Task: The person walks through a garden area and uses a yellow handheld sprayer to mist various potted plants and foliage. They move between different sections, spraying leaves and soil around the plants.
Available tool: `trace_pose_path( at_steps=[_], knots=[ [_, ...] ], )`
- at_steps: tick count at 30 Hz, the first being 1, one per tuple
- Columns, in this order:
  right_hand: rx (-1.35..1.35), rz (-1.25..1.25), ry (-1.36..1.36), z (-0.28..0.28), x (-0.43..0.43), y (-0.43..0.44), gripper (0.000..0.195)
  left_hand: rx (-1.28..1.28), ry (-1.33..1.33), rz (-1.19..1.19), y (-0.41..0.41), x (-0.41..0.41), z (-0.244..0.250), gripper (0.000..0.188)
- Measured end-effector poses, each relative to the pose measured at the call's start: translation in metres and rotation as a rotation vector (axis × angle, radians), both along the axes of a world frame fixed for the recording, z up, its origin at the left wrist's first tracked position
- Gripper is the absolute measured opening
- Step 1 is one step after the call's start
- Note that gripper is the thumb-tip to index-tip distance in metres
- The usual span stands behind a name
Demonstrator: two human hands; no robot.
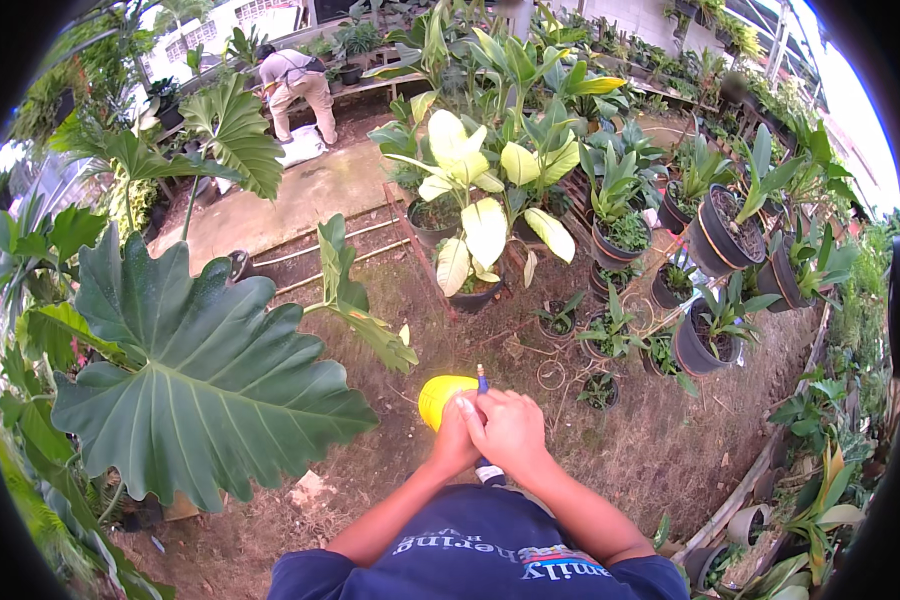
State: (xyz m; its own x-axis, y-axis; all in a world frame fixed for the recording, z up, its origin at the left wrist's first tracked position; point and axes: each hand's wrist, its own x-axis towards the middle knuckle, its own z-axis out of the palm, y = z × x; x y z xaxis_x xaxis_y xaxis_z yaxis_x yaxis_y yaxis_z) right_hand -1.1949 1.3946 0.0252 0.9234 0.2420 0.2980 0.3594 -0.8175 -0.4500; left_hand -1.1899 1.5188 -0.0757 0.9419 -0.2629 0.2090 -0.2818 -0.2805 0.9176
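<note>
Both my hands meet in front of my body, low in the middle of the view. My left hand [454, 442] is beside a bright yellow rounded object [440, 397], perhaps a plastic container, and seems to hold it; its underside is hidden. My right hand [511, 431] is closed over a blue tool or nozzle [483, 384] with a brass-coloured tip that points away from me. The fingers of the two hands touch, so the grip on each thing is partly hidden. Bare soil lies beneath them.
A large lobed leaf [210, 375] spreads at the left. Potted dieffenbachia [484, 225] stands ahead, and black plastic pots [709, 337] hang or stand at the right. A person [296, 86] bends over a white sack [302, 146] on the concrete path [270, 217] at the far left.
</note>
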Motion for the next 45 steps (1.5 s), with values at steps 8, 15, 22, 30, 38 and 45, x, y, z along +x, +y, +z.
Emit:
trace_pose_path(
  at_steps=[8, 15, 22, 30, 38, 45],
  knots=[
    [0.020, -0.102, 0.344, 0.082, -0.008, -0.032, 0.066, 0.136, -0.279, 0.055, 0.000, 0.002, -0.016, 0.061],
    [0.108, -0.124, 0.228, 0.187, -0.034, -0.064, 0.056, 0.221, -0.299, 0.037, -0.008, 0.025, -0.010, 0.064],
    [0.298, -0.159, -0.524, 0.253, -0.080, -0.103, 0.061, 0.043, -0.228, 0.112, -0.005, 0.027, -0.022, 0.053],
    [0.362, -0.101, -0.632, 0.222, -0.043, -0.100, 0.060, 0.115, -0.226, 0.138, 0.007, 0.021, -0.036, 0.046],
    [0.182, 0.037, -0.115, -0.064, 0.046, 0.007, 0.031, 0.066, -0.142, 0.071, 0.016, 0.006, -0.067, 0.048],
    [-0.055, -0.008, 0.495, -0.021, 0.025, -0.005, 0.061, 0.192, -0.206, -0.048, 0.030, 0.010, -0.096, 0.057]
  ],
)
